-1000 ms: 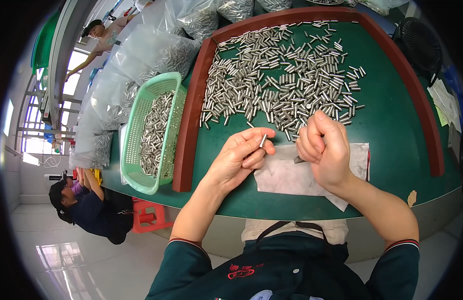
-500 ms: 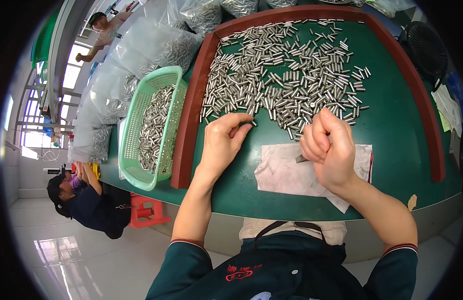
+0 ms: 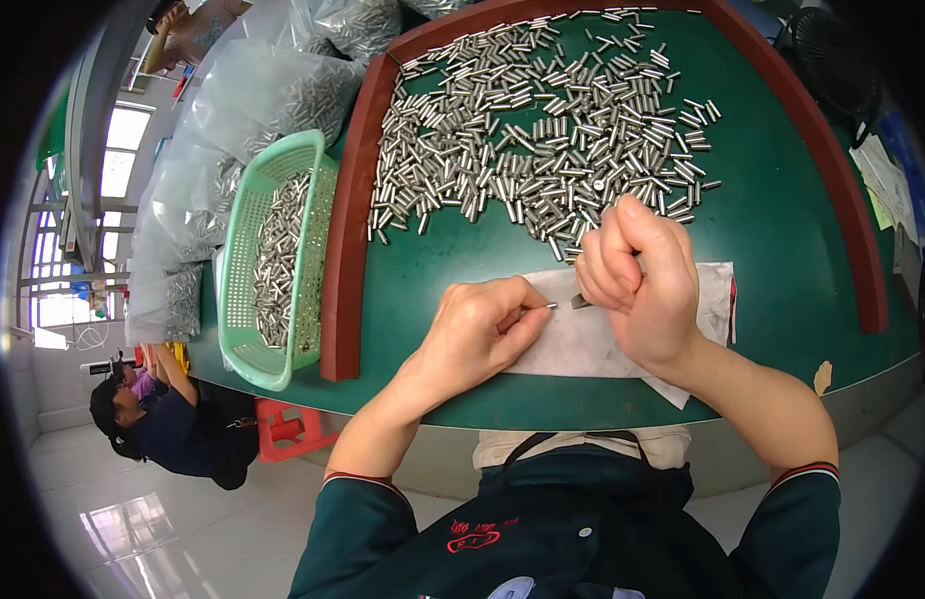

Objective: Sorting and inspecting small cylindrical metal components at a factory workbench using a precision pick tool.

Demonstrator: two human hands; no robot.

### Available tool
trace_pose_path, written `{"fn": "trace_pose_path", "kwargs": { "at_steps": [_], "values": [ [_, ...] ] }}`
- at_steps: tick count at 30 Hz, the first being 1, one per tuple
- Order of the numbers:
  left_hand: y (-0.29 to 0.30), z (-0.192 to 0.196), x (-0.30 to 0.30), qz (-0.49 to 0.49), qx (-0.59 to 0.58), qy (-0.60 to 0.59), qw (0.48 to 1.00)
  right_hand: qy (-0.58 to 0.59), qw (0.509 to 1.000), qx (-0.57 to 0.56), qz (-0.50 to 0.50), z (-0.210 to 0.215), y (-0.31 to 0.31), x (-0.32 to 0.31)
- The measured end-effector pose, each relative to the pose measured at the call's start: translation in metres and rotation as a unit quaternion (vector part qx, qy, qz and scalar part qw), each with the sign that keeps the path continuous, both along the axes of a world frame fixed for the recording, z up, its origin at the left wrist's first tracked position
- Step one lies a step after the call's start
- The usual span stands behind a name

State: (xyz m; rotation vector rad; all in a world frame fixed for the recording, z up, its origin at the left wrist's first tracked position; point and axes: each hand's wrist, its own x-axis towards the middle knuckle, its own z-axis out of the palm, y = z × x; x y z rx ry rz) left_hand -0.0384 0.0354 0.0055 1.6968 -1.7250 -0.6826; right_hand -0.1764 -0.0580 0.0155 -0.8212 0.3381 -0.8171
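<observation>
Between the thumb and forefinger of my left hand (image 3: 482, 324) is a small shiny metal pin (image 3: 551, 305), held over the left part of a stained whitish cloth (image 3: 572, 344). My right hand (image 3: 647, 290) is closed in a fist above the cloth's right part. A flat, dark, blade-like piece (image 3: 581, 301) sticks out of that fist toward the pin; its rest is hidden by the fingers. Pin and dark piece are a little apart. Beyond both hands, a wide heap of loose metal pins (image 3: 547, 130) lies on the green tabletop (image 3: 762, 240).
A reddish-brown raised border (image 3: 344, 270) rings the heap. Left of it stands a light green basket (image 3: 245, 349) of pins, beside clear plastic bags (image 3: 253, 95) of pins. A black fan (image 3: 832, 65) and papers (image 3: 882, 180) are at the right. Other people (image 3: 173, 409) are at far left.
My left hand has come from the heap's near edge toward me and rightward, bringing the pinched metal pin over the cloth. My right hand keeps its fist; the view has shifted slightly.
</observation>
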Motion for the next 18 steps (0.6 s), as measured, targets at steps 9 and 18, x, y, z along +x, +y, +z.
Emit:
{"fn": "trace_pose_path", "kwargs": {
  "at_steps": [9,18],
  "values": [
    [-0.001,0.001,-0.005,0.018,0.002,-0.019,1.000,-0.013,1.000,-0.021,0.005,-0.008,0.006,-0.001],
    [0.001,0.001,-0.004,0.019,-0.003,-0.023,1.000,-0.027,0.999,-0.001,0.020,-0.008,0.005,0.001]
  ]
}}
